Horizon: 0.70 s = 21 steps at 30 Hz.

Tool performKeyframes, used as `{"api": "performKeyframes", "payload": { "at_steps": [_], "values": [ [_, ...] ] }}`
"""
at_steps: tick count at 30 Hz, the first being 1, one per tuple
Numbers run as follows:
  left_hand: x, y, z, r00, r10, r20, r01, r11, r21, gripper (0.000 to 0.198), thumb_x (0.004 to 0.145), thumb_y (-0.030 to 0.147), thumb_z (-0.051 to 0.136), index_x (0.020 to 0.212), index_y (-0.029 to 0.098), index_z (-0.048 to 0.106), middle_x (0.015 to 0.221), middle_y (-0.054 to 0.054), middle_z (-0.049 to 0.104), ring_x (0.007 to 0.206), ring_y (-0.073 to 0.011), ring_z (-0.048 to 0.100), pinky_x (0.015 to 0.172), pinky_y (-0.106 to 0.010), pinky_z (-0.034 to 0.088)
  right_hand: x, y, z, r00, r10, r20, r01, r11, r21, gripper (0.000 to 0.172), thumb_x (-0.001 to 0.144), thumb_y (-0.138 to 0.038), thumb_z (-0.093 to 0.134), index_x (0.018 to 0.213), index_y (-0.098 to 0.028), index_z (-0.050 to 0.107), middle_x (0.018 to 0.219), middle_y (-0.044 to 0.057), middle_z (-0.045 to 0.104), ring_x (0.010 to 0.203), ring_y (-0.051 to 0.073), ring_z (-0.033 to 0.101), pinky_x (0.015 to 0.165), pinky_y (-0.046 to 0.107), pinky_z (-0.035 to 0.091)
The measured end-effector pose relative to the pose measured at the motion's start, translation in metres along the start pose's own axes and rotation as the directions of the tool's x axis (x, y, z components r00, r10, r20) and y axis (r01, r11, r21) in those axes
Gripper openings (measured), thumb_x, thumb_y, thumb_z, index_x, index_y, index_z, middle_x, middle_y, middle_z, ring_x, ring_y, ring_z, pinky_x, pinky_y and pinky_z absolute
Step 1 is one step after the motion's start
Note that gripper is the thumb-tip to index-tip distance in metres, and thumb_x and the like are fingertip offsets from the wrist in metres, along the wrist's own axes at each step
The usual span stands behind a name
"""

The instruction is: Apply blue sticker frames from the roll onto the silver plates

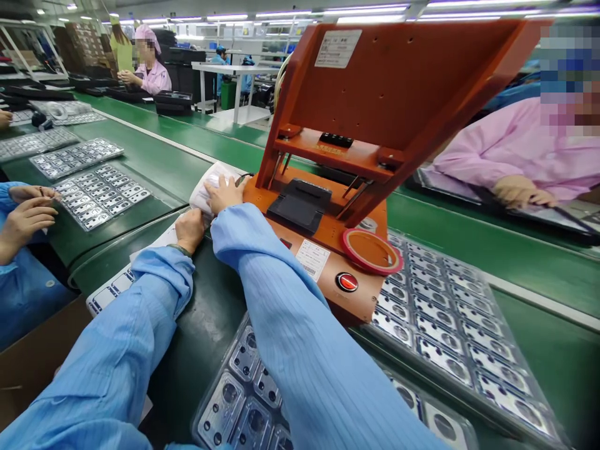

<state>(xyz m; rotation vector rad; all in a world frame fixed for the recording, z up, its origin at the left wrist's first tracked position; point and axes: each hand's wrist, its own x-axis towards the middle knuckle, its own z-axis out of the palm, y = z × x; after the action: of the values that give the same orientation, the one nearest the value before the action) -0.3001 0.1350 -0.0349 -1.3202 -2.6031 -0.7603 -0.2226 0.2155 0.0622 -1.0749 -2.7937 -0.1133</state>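
My left hand (190, 230) and my right hand (222, 194) both rest on a long white label sheet (157, 240), whose far end curls up (206, 194) beneath my right palm. My fingertips are partly hidden by the sheet. Just beyond my right hand stands an orange press fixture (375, 106), its lid raised at a steep angle. A black pad (300, 205) lies on its base, and a red button (347, 282) sits at the front. Below my forearms lies a clear tray of metal parts (229, 400).
A larger tray of metal parts (459, 331) lies right of the fixture, with a red tape roll (372, 251) on the fixture's corner. Green conveyor belts (539, 250) run past. Co-workers' hands (32, 215) work at the left, and a pink-sleeved person's hand (518, 192) is at the right.
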Motion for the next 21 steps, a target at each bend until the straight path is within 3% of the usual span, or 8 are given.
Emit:
{"api": "performKeyframes", "payload": {
  "at_steps": [5, 8, 12, 15, 17, 19, 21],
  "values": [
    [-0.012, -0.003, -0.022, 0.993, -0.033, -0.11, 0.026, 0.998, -0.063, 0.024, 0.097, 0.029, 0.04, 0.104, 0.015, 0.059, 0.102, -0.014, 0.069, 0.097, -0.0254, 0.066, 0.078, -0.031, 0.044, -0.004, -0.016, 0.004, 0.999, -0.044, -0.003, 0.043, 0.999, -0.019, 0.053, 0.092, -0.038, 0.045, 0.145, -0.034, 0.039, 0.159, 0.013, 0.023, 0.144, 0.045, 0.014, 0.1, 0.079, -0.013],
    [-0.022, -0.004, -0.051, 0.973, -0.065, -0.22, 0.041, 0.993, -0.115, 0.026, 0.098, 0.031, 0.037, 0.11, 0.015, 0.054, 0.104, -0.012, 0.068, 0.095, -0.0231, 0.066, 0.079, -0.031, 0.045, -0.008, -0.021, 0.004, 0.998, -0.07, -0.007, 0.07, 0.997, -0.029, 0.056, 0.09, -0.04, 0.047, 0.145, -0.032, 0.04, 0.159, 0.014, 0.022, 0.144, 0.046, 0.014, 0.101, 0.076, -0.014],
    [-0.053, 0.006, -0.097, 0.926, -0.018, -0.378, -0.056, 0.981, -0.184, 0.023, 0.097, 0.034, 0.039, 0.103, 0.017, 0.054, 0.102, -0.008, 0.066, 0.094, -0.0161, 0.065, 0.082, -0.025, 0.046, -0.017, -0.014, 0.001, 0.994, -0.105, -0.025, 0.104, 0.994, -0.024, 0.064, 0.087, -0.05, 0.051, 0.147, -0.031, 0.036, 0.161, 0.013, 0.018, 0.145, 0.047, 0.009, 0.102, 0.074, -0.015],
    [-0.085, 0.011, -0.128, 0.821, 0.005, -0.57, -0.263, 0.891, -0.371, 0.02, 0.093, 0.037, 0.048, 0.094, 0.019, 0.056, 0.084, -0.003, 0.064, 0.072, -0.0124, 0.062, 0.069, -0.024, 0.048, -0.026, -0.005, -0.002, 0.989, -0.136, -0.051, 0.136, 0.991, -0.007, 0.068, 0.088, -0.057, 0.048, 0.149, -0.031, 0.032, 0.162, 0.012, 0.01, 0.146, 0.045, 0.002, 0.105, 0.073, -0.012],
    [-0.11, 0.008, -0.146, 0.777, -0.028, -0.629, -0.305, 0.857, -0.415, 0.018, 0.092, 0.037, 0.05, 0.094, 0.02, 0.057, 0.081, -0.001, 0.063, 0.064, -0.0103, 0.059, 0.061, -0.023, 0.047, -0.035, 0.0, -0.005, 0.98, -0.173, -0.1, 0.175, 0.985, 0.009, 0.068, 0.09, -0.056, 0.046, 0.15, -0.031, 0.027, 0.163, 0.012, 0.005, 0.147, 0.041, -0.002, 0.108, 0.07, -0.011],
    [-0.137, -0.003, -0.159, 0.711, -0.087, -0.698, -0.267, 0.885, -0.382, 0.018, 0.09, 0.037, 0.05, 0.095, 0.022, 0.058, 0.082, -0.001, 0.062, 0.061, -0.0106, 0.058, 0.059, -0.025, 0.048, -0.047, 0.005, -0.01, 0.957, -0.229, -0.18, 0.237, 0.971, 0.023, 0.069, 0.09, -0.055, 0.047, 0.151, -0.031, 0.025, 0.163, 0.012, 0.005, 0.148, 0.04, -0.002, 0.109, 0.068, -0.011],
    [-0.168, -0.023, -0.168, 0.6, -0.164, -0.783, -0.157, 0.935, -0.317, 0.017, 0.088, 0.039, 0.05, 0.091, 0.025, 0.059, 0.083, -0.001, 0.061, 0.066, -0.0156, 0.061, 0.064, -0.032, 0.051, -0.062, 0.008, -0.016, 0.934, -0.28, -0.222, 0.291, 0.957, 0.017, 0.068, 0.091, -0.055, 0.046, 0.151, -0.031, 0.026, 0.163, 0.011, 0.009, 0.148, 0.039, -0.002, 0.108, 0.068, -0.012]
  ]
}}
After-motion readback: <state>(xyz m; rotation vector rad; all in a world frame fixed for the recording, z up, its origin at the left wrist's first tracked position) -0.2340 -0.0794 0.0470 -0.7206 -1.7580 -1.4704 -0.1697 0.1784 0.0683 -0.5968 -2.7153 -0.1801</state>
